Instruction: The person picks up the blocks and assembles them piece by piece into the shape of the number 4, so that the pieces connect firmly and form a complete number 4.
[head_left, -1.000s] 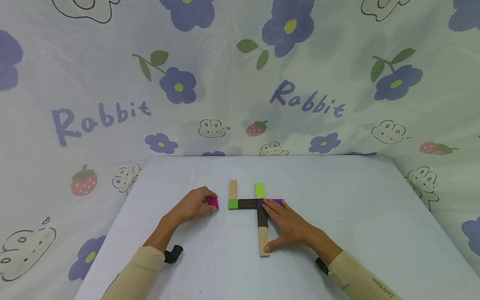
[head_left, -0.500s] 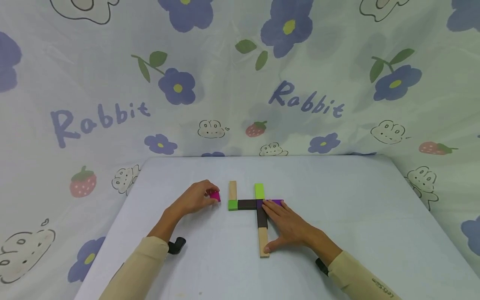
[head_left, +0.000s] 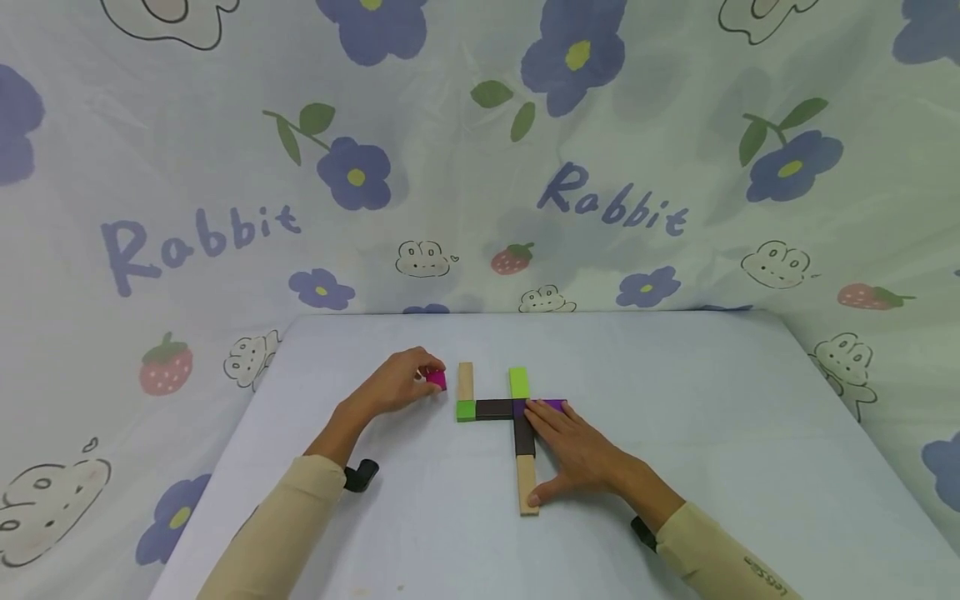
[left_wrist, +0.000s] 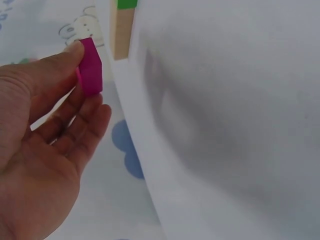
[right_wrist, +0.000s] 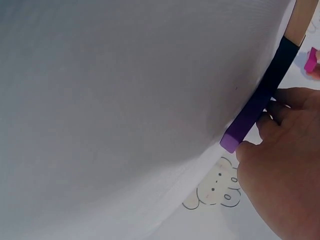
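Observation:
Thumb and fingertips of my left hand [head_left: 397, 382] pinch a magenta block [head_left: 437, 381], held just left of the upright-lying wooden block [head_left: 466, 379]. In the left wrist view, the magenta block [left_wrist: 91, 67] shows its long side between thumb and fingers. My right hand [head_left: 581, 450] lies spread on the joined blocks. Its fingers reach over the purple block [head_left: 557, 404], and its thumb touches the lower wooden block [head_left: 527, 483]. Between these runs a dark block [head_left: 524, 435]. Part of the purple piece is hidden under the fingers.
A second dark block [head_left: 493, 408] joins the row to a small green block [head_left: 466, 410]. A lime block [head_left: 519, 382] points toward the back. Everything lies on a white-covered table [head_left: 712, 375], with a printed curtain [head_left: 480, 167] behind it.
My left hand has moved away from me and slightly right, carrying the magenta block. The right hand and the joined blocks have stayed in place.

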